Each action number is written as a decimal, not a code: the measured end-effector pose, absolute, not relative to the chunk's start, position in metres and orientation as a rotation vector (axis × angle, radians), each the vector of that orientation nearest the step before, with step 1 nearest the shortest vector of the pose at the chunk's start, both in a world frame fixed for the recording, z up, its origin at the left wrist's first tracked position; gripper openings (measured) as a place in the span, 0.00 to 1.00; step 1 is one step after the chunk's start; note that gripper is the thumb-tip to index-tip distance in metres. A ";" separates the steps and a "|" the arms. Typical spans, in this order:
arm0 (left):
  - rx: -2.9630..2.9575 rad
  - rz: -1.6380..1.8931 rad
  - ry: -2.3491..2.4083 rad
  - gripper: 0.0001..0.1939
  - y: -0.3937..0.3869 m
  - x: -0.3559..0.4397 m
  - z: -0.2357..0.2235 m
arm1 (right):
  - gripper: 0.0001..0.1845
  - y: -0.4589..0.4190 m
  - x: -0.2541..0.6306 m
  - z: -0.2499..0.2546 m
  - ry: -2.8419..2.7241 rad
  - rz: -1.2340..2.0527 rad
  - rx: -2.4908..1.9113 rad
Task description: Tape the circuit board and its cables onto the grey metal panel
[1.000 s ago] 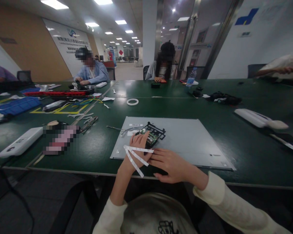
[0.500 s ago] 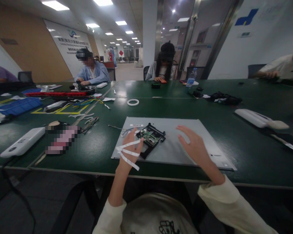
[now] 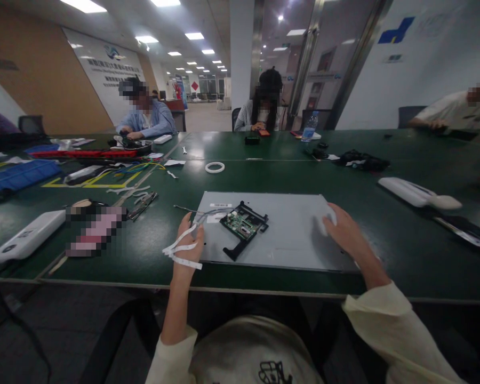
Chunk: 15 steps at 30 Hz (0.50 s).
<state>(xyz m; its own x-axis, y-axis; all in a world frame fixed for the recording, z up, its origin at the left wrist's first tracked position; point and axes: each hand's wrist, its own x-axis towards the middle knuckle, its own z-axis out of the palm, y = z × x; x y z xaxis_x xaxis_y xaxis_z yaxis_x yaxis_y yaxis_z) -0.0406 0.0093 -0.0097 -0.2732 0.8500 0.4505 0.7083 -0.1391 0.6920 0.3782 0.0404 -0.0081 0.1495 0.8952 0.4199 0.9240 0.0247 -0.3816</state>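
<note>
A flat grey panel lies on the green table in front of me. On it rests a green circuit board in a black frame, with thin wires running off to its left. My left hand is closed on the panel's left edge, and several white tape strips are stuck to its back. My right hand is curled over the panel's right edge. The board sits between the two hands, and neither hand touches it.
A white tape roll lies beyond the panel. Long white devices lie at the left and the right. A blue tray, tools and cables crowd the left side. A water bottle stands far back. Three other people sit at the far side.
My right hand left the board, swung right across the panel and settled on its right edge. My left hand slid off the board to the panel's left edge.
</note>
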 end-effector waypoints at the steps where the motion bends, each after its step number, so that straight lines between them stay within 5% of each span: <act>1: 1.790 1.375 1.966 0.23 0.009 -0.040 -0.009 | 0.28 0.040 0.376 -0.006 -1.734 -0.066 -1.847; 15: 1.997 1.368 2.129 0.21 -0.013 -0.044 0.002 | 0.25 0.027 0.352 0.006 -1.876 -0.072 -1.662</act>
